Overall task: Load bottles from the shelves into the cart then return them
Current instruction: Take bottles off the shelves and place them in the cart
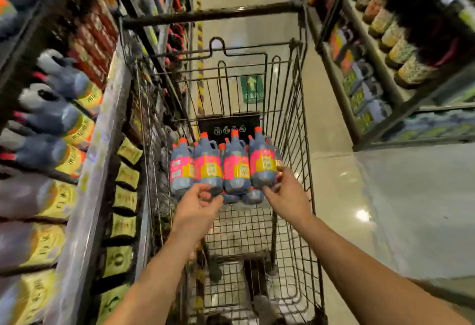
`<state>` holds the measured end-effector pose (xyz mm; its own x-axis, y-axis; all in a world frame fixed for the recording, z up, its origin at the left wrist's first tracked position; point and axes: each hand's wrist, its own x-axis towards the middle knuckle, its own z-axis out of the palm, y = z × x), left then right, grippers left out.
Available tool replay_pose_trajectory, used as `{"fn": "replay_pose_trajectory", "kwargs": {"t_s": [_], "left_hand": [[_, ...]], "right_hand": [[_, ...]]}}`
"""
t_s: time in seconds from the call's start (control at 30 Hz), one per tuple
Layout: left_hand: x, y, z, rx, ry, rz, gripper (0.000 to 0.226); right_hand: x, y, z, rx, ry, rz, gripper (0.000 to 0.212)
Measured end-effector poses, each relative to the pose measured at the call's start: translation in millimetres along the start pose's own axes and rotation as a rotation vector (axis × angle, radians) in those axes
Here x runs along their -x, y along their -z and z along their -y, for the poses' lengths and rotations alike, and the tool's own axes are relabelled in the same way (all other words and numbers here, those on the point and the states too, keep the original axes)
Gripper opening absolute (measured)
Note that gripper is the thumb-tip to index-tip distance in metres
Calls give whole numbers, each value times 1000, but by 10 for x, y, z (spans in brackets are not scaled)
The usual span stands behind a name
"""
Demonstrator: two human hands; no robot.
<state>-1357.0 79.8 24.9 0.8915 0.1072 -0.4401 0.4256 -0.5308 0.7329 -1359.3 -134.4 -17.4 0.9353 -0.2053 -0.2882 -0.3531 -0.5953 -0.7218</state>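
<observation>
Inside the cart (295, 119), far end: bottles (235, 168) lie stacked, red caps pointing away.
Left hand (196, 206): fingers curl round base of second bottle (208, 168).
Right hand (288, 196): grips base of rightmost bottle (262, 165).

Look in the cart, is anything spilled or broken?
No, nothing stands out. The bottles sit side by side in the cart, their red caps all on. No puddle, crack or dent shows, though the picture is a bit blurry.

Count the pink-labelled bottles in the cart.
4 in a row across the cart: leftmost bottle, second bottle, third bottle, rightmost bottle. More seem partly hidden beneath.
</observation>
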Motion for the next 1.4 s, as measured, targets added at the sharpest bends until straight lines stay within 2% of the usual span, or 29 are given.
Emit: {"fn": "replay_pose_trajectory", "kwargs": {"t_s": [0.1, 0.17, 0.23, 0.3, 0.4, 0.47, 0.6, 0.73, 0.9, 1.0, 1.1, 1.27, 1.4], "left_hand": [[-365, -187, 37, -138, 28, 8, 41], [-598, -319, 70, -169, 11, 51, 48], [-816, -448, 83, -191, -4, 78, 55], [-1032, -585, 92, -189, -25, 86, 51], [-1321, -782, 56, -173, -29, 109, 48], [-1497, -908, 37, -141, 2, 134, 61], [-1798, -1129, 38, -237, 110, 160, 105], [-2049, -1286, 61, -415, 204, 167, 114], [-2175, -1365, 72, -548, 341, 204, 136], [-2201, -1388, 27, -557, 390, 186, 134], [-2175, -1420, -42, -577, 394, 127, 118], [-2009, -1509, -66, -497, 288, -10, 98], [-1870, -1500, -27, -399, 200, 9, 106]], "right_hand": [[-414, -201, -91, -43, -50, 30, 47], [-662, -352, -150, -25, -126, 45, 54], [-914, -502, -219, 47, -155, -1, 71], [-1160, -613, -278, 89, -162, -39, 93], [-1449, -717, -383, 90, -180, 5, 110], [-1559, -747, -482, 86, -177, 38, 114], [-1672, -739, -637, 123, -270, 135, 130], [-1732, -737, -677, 106, -291, 160, 131], [-1818, -697, -664, 18, -365, 163, 129], [-1761, -669, -638, 22, -349, 133, 126], [-1646, -631, -590, -1, -302, 72, 126], [-1472, -545, -498, -11, -199, 1, 123], [-1348, -426, -440, -35, -185, -23, 123]]}}
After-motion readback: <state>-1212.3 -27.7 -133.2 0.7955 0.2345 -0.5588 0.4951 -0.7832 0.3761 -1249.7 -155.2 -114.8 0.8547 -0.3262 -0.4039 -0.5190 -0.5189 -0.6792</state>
